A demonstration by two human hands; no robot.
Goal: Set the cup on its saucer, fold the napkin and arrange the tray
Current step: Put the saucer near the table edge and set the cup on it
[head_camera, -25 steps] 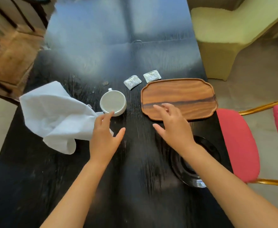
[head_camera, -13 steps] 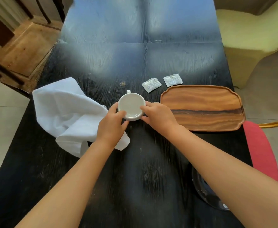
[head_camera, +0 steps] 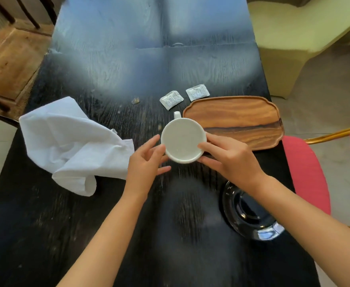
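In the head view, a white cup point(head_camera: 183, 139) sits at the centre of the frame, seen from above, its small handle pointing toward the top of the frame. The right hand point(head_camera: 231, 160) grips it from the right, thumb under the near side and fingers point(head_camera: 213, 139) curled round the rim. The left hand point(head_camera: 144, 162) is at the cup's left side with its fingers loosely spread; the fingertips touch or nearly touch the cup wall, and it cannot be told whether they truly grip it. Whether the cup rests on the black table point(head_camera: 87, 224) or is raised off it also cannot be told.

A crumpled white napkin point(head_camera: 70, 143) lies at the left of the frame, its near edge beside the left hand. The wooden tray point(head_camera: 240, 119) lies at the right centre, just beyond the cup and partly behind it. Two small white packets point(head_camera: 171, 99) point(head_camera: 197, 92) lie just above the tray's upper left corner. A glossy black saucer point(head_camera: 250, 214) sits at the lower right, near the table edge, partly hidden by the right forearm. A pink chair point(head_camera: 306, 172) stands at the right edge, and a pale yellow chair point(head_camera: 290, 38) fills the upper right.
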